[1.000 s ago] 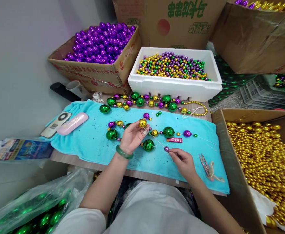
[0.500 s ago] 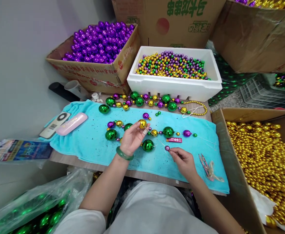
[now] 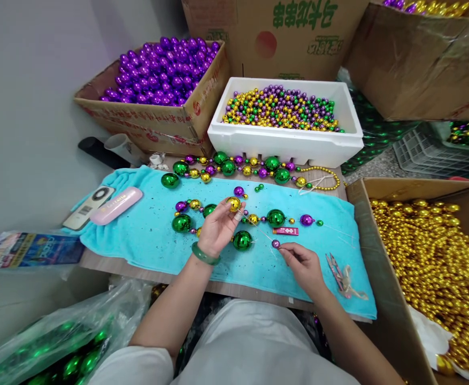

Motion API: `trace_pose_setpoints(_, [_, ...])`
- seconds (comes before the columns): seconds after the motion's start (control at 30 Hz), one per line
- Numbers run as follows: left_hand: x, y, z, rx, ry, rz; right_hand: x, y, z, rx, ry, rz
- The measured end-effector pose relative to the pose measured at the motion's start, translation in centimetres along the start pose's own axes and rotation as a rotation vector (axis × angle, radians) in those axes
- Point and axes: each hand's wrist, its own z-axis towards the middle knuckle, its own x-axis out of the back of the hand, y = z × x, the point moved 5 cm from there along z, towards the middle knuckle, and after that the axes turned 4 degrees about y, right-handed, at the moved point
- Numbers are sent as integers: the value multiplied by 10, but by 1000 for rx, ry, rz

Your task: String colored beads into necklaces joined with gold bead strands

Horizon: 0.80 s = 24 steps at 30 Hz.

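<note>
The left hand (image 3: 217, 227) has tipped its gold ball (image 3: 233, 203) slightly lower. The right hand (image 3: 303, 263) has barely edged leftward.

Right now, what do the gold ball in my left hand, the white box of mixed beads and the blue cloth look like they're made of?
Gold ball: probably metallized plastic; mirror-bright gloss with sharp highlights.
White box: likely foam polystyrene; thick matte walls, moulded notches along the base.
Blue cloth: looks like terry towel; soft nap, rumpled edges, dark specks.

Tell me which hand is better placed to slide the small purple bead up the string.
Right, probably. The right hand already pinches the string beside the small purple bead; the left hand is busy holding the gold ball.
</note>
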Motion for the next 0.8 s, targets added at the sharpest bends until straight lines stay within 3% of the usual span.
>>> trace_pose_setpoints(0.8, [0, -3, 4, 16, -6, -66, 4, -3, 6, 31, 4, 11])
